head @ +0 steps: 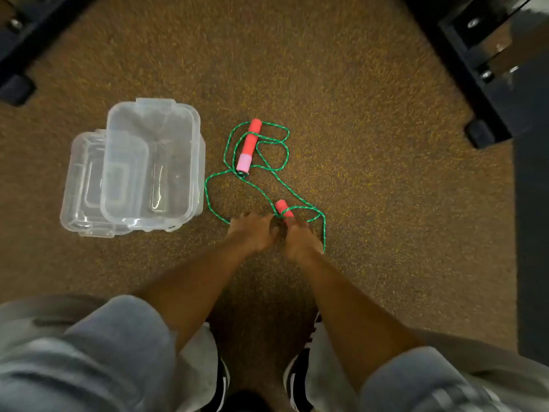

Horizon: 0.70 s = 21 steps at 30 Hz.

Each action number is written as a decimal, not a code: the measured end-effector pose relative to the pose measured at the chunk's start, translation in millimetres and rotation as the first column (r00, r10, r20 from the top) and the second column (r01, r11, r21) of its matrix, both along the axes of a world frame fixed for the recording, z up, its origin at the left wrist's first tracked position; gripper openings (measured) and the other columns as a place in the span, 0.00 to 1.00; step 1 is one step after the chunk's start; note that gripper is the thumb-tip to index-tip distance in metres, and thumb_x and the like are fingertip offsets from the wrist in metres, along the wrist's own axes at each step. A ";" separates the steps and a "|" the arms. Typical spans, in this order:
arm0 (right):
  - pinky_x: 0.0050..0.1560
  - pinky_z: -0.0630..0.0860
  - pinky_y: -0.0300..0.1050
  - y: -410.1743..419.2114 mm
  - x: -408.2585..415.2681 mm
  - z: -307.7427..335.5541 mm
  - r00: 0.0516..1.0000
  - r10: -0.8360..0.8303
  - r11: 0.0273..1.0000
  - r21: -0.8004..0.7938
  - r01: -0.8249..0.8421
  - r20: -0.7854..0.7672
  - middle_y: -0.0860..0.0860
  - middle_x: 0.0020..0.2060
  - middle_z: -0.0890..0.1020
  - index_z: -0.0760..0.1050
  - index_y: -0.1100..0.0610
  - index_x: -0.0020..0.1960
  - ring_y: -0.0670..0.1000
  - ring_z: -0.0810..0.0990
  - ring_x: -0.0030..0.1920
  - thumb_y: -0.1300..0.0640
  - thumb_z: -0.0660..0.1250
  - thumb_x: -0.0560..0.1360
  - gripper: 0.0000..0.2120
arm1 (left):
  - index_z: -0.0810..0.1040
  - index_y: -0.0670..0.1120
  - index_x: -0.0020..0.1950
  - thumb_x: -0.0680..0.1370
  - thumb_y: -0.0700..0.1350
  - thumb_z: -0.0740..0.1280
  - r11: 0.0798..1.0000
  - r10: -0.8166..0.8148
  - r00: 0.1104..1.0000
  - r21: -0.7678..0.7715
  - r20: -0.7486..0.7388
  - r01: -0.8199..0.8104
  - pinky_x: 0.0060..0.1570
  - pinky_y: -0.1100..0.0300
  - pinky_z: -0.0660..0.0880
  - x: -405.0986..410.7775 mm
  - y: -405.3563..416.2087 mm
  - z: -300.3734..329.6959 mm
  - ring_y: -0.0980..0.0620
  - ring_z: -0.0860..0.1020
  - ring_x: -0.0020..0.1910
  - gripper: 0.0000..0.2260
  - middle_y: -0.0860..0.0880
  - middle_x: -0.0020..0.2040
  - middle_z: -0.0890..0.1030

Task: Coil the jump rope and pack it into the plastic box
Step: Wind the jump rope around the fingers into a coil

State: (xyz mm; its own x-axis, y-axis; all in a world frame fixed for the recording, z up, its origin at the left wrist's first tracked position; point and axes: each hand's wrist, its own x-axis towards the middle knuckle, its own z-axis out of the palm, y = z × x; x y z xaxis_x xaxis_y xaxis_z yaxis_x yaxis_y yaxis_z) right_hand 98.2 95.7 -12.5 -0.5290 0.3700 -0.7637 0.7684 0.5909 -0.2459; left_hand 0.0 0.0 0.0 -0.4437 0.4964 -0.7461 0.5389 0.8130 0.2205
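A green jump rope [208, 200] lies in loose tangled loops on the brown carpet. Its far handle [250, 146], red with a pink end, rests on the floor inside the loops. The near red handle [283, 209] sticks up out of my right hand [300, 239], which is closed around its lower part, with rope crossing over it. My left hand [254, 231] is just to the left, fingers spread at the rope beside that handle; whether it grips the rope I cannot tell. The clear plastic box [190, 162] stands open to the left of the rope.
The box's clear lid [77, 185] lies partly under the box on its left side. Dark furniture legs [481, 135] stand at the upper right and another dark leg [16, 89] at the upper left. My knees and shoes fill the bottom of the view.
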 end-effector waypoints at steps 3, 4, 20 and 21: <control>0.65 0.74 0.61 -1.8 -2.5 -12.3 0.994 -0.099 0.992 0.079 0.101 -0.037 0.60 0.69 0.73 0.62 0.51 0.75 0.66 0.72 0.71 0.55 0.61 0.82 0.22 | 0.70 0.52 0.73 0.81 0.61 0.58 1.000 -0.006 1.000 0.004 0.010 0.006 0.66 0.38 0.72 0.0 7.9 -9.4 0.36 0.73 0.71 0.24 0.41 0.72 0.75; 0.64 0.74 0.61 -1.8 -1.6 -16.2 0.990 -0.136 0.984 0.108 0.140 -0.041 0.60 0.68 0.74 0.63 0.54 0.72 0.66 0.72 0.71 0.55 0.62 0.82 0.19 | 0.70 0.52 0.74 0.81 0.61 0.58 1.000 -0.012 1.000 0.006 0.026 0.012 0.66 0.38 0.72 1.1 8.9 -10.2 0.36 0.72 0.71 0.24 0.42 0.72 0.74; 0.63 0.79 0.55 -6.7 7.5 23.3 0.993 -0.070 0.997 0.040 0.067 0.093 0.60 0.64 0.78 0.75 0.53 0.69 0.63 0.81 0.63 0.49 0.68 0.75 0.24 | 0.57 0.54 0.83 0.82 0.55 0.61 0.999 0.026 0.999 0.047 0.041 -0.028 0.70 0.42 0.71 -6.7 -5.9 30.6 0.38 0.71 0.74 0.30 0.42 0.78 0.70; 0.62 0.79 0.54 -6.1 4.5 37.3 0.996 -0.059 0.997 0.049 0.056 0.068 0.61 0.64 0.78 0.76 0.55 0.68 0.64 0.81 0.63 0.47 0.67 0.76 0.23 | 0.56 0.55 0.84 0.82 0.55 0.62 0.997 0.038 0.999 0.062 0.037 -0.040 0.71 0.43 0.71 -7.0 -8.2 40.6 0.38 0.71 0.74 0.31 0.41 0.78 0.70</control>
State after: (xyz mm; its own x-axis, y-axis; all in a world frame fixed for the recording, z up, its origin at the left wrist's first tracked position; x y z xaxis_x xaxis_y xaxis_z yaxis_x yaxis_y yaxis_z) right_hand 102.7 89.6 24.8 -0.4518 0.4343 -0.7792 0.8157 0.5548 -0.1637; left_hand -7.0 -8.2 40.6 -0.4375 0.5254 -0.7297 0.4980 0.8173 0.2899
